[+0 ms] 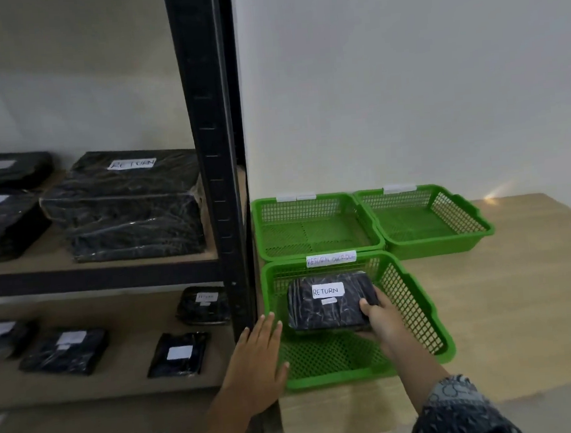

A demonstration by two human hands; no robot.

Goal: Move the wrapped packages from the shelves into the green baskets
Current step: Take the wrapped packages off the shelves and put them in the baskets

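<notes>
My right hand grips the near right corner of a black wrapped package labelled RETURN, holding it inside the nearest green basket. My left hand is flat and open, fingers spread, at that basket's left rim beside the shelf post. Two more green baskets stand behind it with nothing in them. Other black wrapped packages lie on the shelves: a large stack on the upper shelf and several small ones on the lower shelf.
The black metal shelf post stands between the shelves and the baskets. The baskets sit on a low wooden platform against a white wall. More packages lie at the far left of the upper shelf.
</notes>
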